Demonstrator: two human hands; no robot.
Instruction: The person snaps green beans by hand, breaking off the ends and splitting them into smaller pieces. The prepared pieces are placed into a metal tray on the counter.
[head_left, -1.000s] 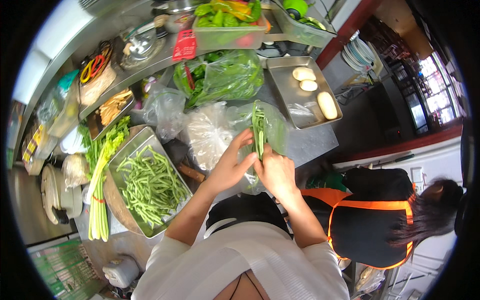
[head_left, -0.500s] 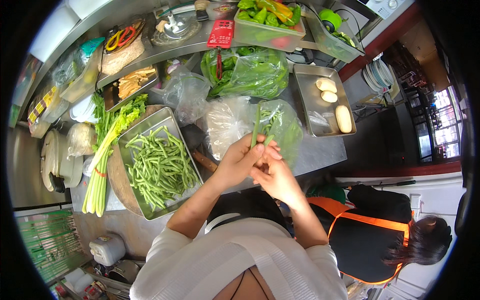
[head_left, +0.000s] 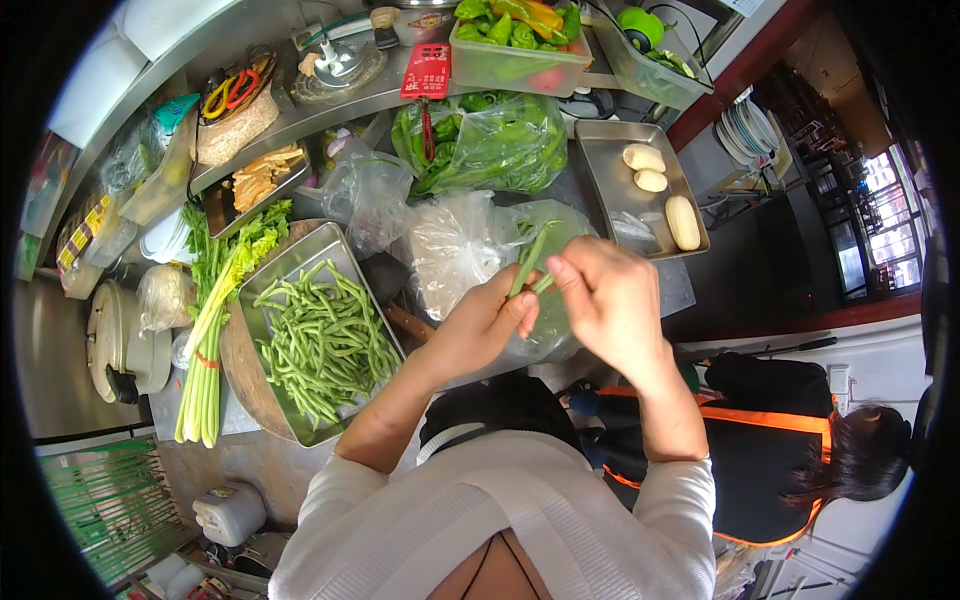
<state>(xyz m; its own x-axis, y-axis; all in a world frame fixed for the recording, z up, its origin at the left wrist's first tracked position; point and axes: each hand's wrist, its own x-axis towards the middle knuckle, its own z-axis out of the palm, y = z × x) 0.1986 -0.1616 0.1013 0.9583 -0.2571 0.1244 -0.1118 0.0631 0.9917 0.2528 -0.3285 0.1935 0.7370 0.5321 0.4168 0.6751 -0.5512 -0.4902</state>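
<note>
My left hand point(head_left: 482, 325) is closed round green beans point(head_left: 530, 262), whose tips stick up past the thumb. Close on its right, my right hand point(head_left: 612, 300) pinches a bean end between thumb and bent fingers; the exact grip is partly hidden. Both hands are above a clear plastic bag point(head_left: 548, 345) at the counter's front. To the left, a metal tray point(head_left: 335, 240) holds a heap of green beans point(head_left: 322, 345) and rests on a round wooden board point(head_left: 243, 350).
Left of the tray lies celery point(head_left: 203, 375) tied with a red band. Behind my hands is a bag of green peppers point(head_left: 490, 150). A second metal tray point(head_left: 603, 160) with pale peeled vegetables stands at right. A person in a black and orange garment point(head_left: 740, 460) is at my right.
My right hand has moved up and to the right, away from my left hand, and turned back-side up. The beans in my left hand now tilt rightward.
</note>
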